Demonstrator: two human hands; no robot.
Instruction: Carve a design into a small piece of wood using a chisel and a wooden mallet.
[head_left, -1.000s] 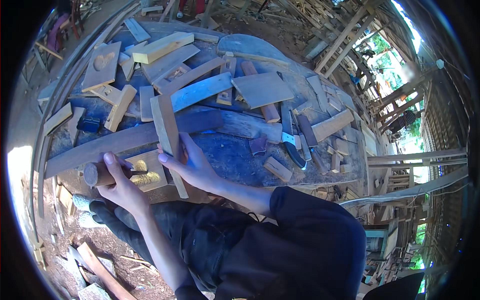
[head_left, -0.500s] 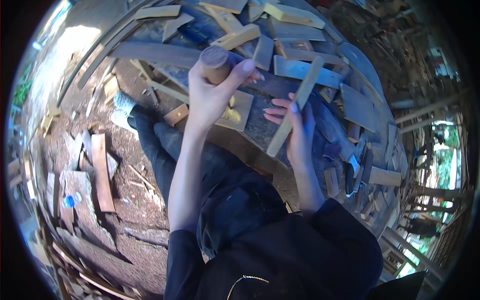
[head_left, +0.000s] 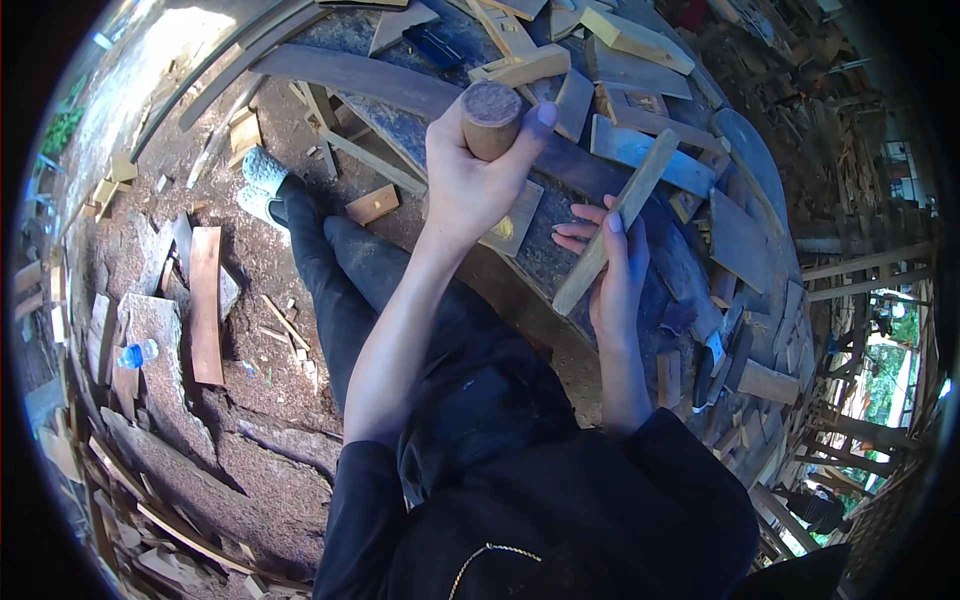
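The right hand [head_left: 622, 272] grasps a wooden strip [head_left: 634, 190], thumb on top, its long axis slanting away rightward. Left of the strip, the left hand [head_left: 468, 195] has its grip clenched round a thick wooden handle [head_left: 491, 115]. Beyond the strip, a bluish board [head_left: 615, 142] lies on the desk [head_left: 537, 258].

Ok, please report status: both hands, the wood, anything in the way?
Left hand gripping thick round wooden piece. Right hand holding narrow wooden strip. Loose wood pieces cluttering bench.
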